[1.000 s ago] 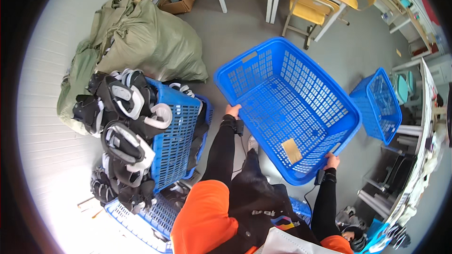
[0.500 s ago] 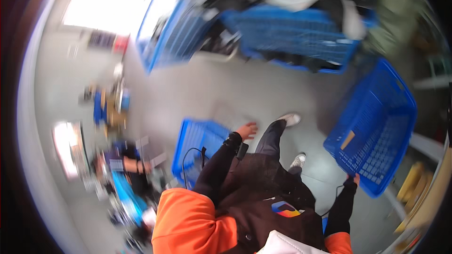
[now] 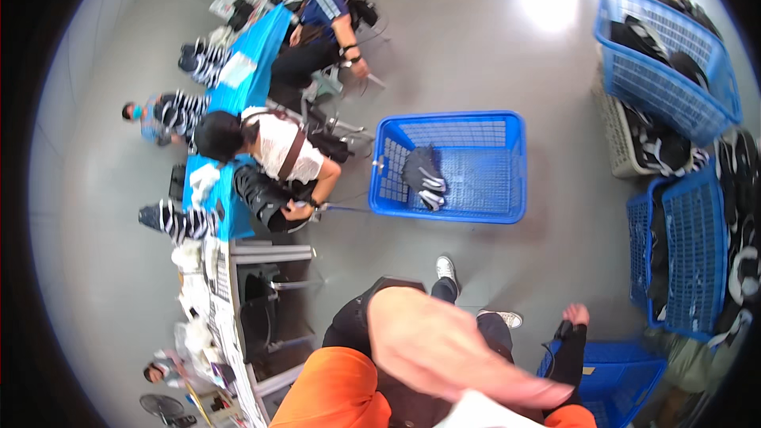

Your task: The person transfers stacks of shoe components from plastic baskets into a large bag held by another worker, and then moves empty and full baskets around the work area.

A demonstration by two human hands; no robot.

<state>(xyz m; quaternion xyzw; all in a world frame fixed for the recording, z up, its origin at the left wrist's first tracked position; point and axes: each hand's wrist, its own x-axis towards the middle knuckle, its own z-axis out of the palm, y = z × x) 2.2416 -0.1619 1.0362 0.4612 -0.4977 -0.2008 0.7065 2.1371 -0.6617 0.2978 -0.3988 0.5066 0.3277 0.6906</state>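
Observation:
My left hand point(image 3: 444, 345) is raised close to the camera and looks very large. It is blurred, with one finger stretched to the right above a white edge point(image 3: 479, 412) at the bottom; its other fingers are hidden. My right hand point(image 3: 577, 315) hangs at the lower right, fingers loosely apart and nothing visible in them. Just behind that forearm stands a blue plastic basket point(image 3: 626, 371), apart from the hand. Ahead of my feet, another blue basket point(image 3: 448, 215) on the floor contains a dark fabric piece point(image 3: 424, 173) with light stripes.
At left, people sit along a blue-covered table point(image 3: 261, 43); one seated worker point(image 3: 285, 143) handles a black item point(image 3: 265, 194). A white table point(image 3: 238, 317) continues nearer me. At right, stacked baskets point(image 3: 674, 79) and another blue basket point(image 3: 697, 246) hold dark, striped goods.
My view has swung left, bringing the tables and workers into sight. My left hand has come up toward the camera. My right hand is now away from the blue basket's edge.

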